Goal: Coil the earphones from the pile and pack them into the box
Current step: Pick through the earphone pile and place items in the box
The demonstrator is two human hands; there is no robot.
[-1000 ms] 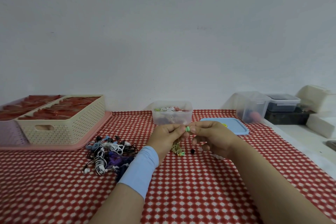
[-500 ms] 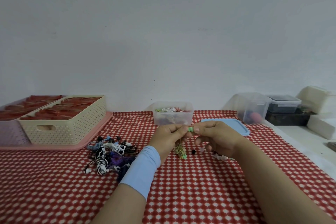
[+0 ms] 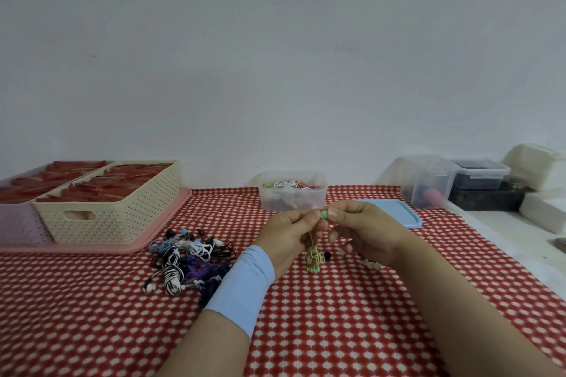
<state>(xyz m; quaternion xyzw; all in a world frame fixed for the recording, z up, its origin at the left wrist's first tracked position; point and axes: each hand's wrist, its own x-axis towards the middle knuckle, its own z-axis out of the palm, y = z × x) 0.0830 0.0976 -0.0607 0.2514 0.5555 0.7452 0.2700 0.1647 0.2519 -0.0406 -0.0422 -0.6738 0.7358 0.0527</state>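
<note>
Grip: my left hand (image 3: 286, 231) and right hand (image 3: 364, 232) meet fingertip to fingertip, both pinching the green-and-yellow wired earphone (image 3: 324, 214) at its green bud.
Cable: it hangs bunched below the pinch, down toward the red-and-white checked tablecloth (image 3: 337, 330).
Change: the hands sit as they did half a second ago; the bunch has drifted slightly rightward.
Box: the clear plastic box (image 3: 291, 203) stands just behind the pinch, with coiled earphones inside.
Pile: the tangled earphone pile (image 3: 186, 257) lies left of my left wrist.
Room: bare cloth lies below my forearms; a cream perforated basket (image 3: 116, 208) stands far left.
</note>
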